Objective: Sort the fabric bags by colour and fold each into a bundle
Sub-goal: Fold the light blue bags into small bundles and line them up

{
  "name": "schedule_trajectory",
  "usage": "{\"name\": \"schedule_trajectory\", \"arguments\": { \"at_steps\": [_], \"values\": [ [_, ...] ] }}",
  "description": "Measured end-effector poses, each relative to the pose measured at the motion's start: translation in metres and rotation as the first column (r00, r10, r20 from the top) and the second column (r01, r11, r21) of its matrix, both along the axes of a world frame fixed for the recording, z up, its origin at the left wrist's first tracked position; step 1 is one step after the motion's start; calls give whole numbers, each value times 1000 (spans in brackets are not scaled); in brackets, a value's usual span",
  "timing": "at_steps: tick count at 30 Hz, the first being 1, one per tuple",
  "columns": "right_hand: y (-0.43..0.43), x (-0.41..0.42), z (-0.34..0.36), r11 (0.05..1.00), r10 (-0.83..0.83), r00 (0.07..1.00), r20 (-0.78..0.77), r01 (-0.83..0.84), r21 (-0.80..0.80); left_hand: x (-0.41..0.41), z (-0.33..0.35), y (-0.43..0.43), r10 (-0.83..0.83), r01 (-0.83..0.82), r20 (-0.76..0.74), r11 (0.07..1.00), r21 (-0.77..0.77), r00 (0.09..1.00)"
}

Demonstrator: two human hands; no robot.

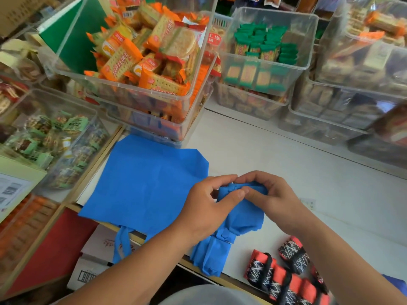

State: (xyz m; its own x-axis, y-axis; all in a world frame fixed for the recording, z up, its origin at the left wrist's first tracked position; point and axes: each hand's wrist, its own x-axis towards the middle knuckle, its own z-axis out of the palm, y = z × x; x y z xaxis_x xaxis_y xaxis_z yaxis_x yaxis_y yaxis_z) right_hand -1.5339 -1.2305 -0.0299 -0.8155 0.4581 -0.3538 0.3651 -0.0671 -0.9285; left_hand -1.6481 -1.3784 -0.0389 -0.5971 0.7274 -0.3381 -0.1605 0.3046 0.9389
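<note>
hands meet thumb to thumb: left hand (209, 203) and right hand (267, 194) each pinch the blue bag (240, 213).

The flat blue bag (143, 183) is thin matt cloth, creased along its folds. The bunched blue bag (242, 219) is the same cloth, crumpled. The red bundles (262, 269) are cloth printed with black and white lines. The worktop (308, 172) is white, smooth and matt, with a pale wood edge (103, 150). The bins (264, 68) are clear glossy plastic, and the biscuit wrappers (123, 60) inside are shiny film.
</note>
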Motion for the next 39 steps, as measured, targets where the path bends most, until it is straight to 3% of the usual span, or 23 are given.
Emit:
{"name": "schedule_trajectory", "arguments": {
  "at_steps": [3, 5, 7, 9, 11, 14, 15, 20, 23, 30, 34, 37, 39],
  "values": [
    [-3, -8, -7, 981, -158, 983, 99, 145, 127, 2, -11, -1, 90, -92, -39, 994, -63, 995],
    [-13, -10, -9, 957, -202, 961, 186, 154, 247, 4, -19, -2, 186, -195, -108, 977, -84, 977],
    [-25, -6, -13, 970, -158, 971, 178, 119, 214, 6, -23, -2, 255, -266, -127, 960, -83, 959],
    [-31, -2, -13, 992, -111, 980, 165, 98, 85, 7, -24, -4, 251, -263, -127, 960, -92, 960],
    [-30, 1, -17, 995, -85, 984, 157, 78, 55, 8, -22, -5, 191, -192, -15, 978, -80, 981],
    [-24, 4, -20, 993, -38, 987, 155, 20, 118, 7, -14, -11, 157, -177, 301, 983, 42, 941],
    [-22, 5, -19, 996, -33, 991, 133, 22, 83, 4, -14, -13, 125, -153, 304, 986, 71, 944],
    [-20, 6, -18, 995, 80, 996, 43, -82, 60, -4, -20, -20, 35, -53, 132, 990, 134, 991],
    [-24, 4, -20, 998, 58, 998, 31, -58, -19, -2, -20, -19, 50, -51, 17, 989, 138, 999],
    [-25, 9, -24, 998, 62, 998, 25, -62, -5, -3, -24, -19, 48, -19, -253, 993, 116, 966],
    [-27, 3, -21, 998, 22, 1000, -17, -21, 64, -9, -17, -16, -11, 47, -303, 992, 113, 953],
    [-30, -3, -20, 992, -33, 998, -53, 39, 121, -10, -15, -15, 40, 13, -354, 989, 146, 934],
    [-32, -6, -21, 984, -73, 995, -69, 83, 157, -7, -15, -13, 87, -58, -199, 987, 149, 976]
  ]
}}
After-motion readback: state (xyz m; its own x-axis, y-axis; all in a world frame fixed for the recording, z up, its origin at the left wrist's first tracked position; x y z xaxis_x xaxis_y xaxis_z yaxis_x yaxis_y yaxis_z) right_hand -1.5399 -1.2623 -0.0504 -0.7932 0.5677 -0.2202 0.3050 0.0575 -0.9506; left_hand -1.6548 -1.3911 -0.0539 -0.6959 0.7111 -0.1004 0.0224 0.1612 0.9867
